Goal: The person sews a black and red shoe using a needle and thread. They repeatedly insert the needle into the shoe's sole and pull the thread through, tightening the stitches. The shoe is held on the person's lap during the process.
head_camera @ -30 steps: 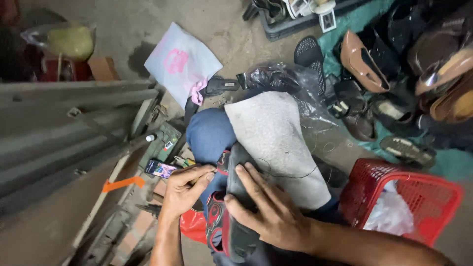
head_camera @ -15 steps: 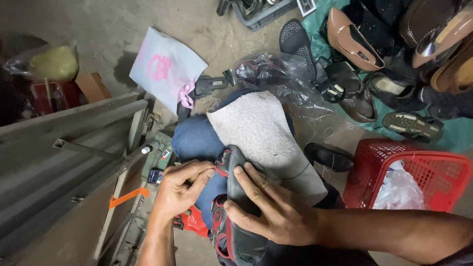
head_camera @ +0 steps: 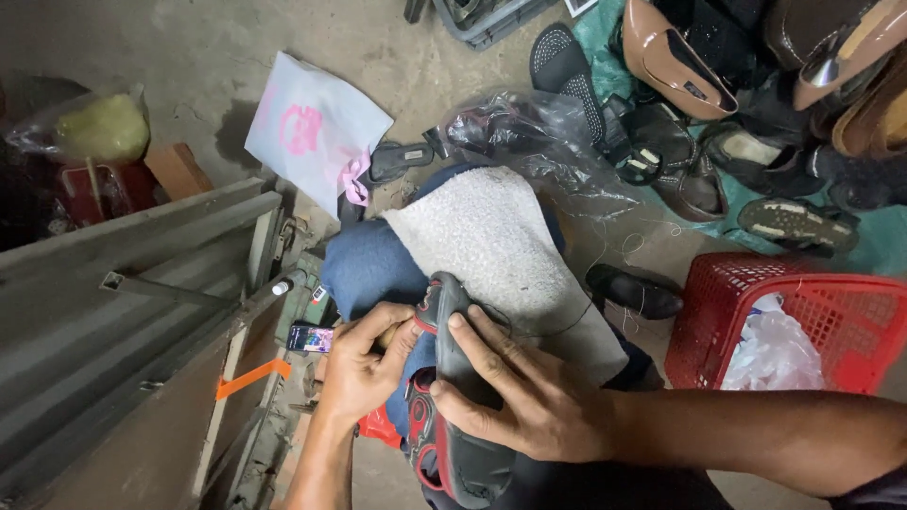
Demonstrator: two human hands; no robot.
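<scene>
A black and red shoe [head_camera: 453,444] lies sole-up across my lap, on a grey-white cloth [head_camera: 491,250] draped over my blue-trousered knee [head_camera: 364,269]. My right hand [head_camera: 515,392] presses flat on the sole and holds the shoe steady. At the shoe's toe edge my left hand [head_camera: 364,364] is closed around a small wooden-handled tool [head_camera: 389,333]; the tool's tip is hidden against the shoe. A thin thread trails over the cloth.
A red plastic basket [head_camera: 718,321] with white plastic stands at right. Several shoes and sandals [head_camera: 718,123] lie on a green sheet at top right. A white bag with a pink print [head_camera: 312,132] lies ahead. Grey metal panels [head_camera: 123,312] fill the left; a small phone [head_camera: 310,337] lies beside them.
The view has shifted and moved closer. My left hand has drawn in tighter to the shoe's toe edge; my right hand stays pressed on the sole.
</scene>
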